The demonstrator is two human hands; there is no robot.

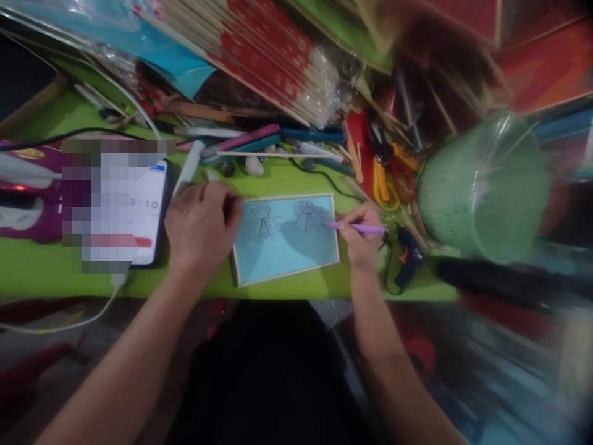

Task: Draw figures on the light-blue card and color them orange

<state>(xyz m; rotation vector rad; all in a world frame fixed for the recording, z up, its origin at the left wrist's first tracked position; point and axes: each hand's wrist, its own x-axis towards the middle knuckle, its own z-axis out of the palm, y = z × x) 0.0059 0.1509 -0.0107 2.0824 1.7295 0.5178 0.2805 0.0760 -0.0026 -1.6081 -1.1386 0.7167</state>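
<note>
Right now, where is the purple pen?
In the head view, the purple pen is right of centre, held in the right hand, its tip over the light-blue framed board, with the dark glue gun just to the right.

That green bench (37, 267) is crowded: a lit phone (149, 216) at left, a blue framed panel (285, 262) near the front edge, a glue gun (408, 262) right of it, a green tub (463, 191) beyond, pens (250, 139) strewn behind.

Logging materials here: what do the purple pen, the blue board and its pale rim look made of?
Purple pen: probably plastic, smooth and evenly coloured. Blue board: flat and matte, perhaps card. Pale rim: likely unpainted wood, from its tan colour; grain unclear.
</note>
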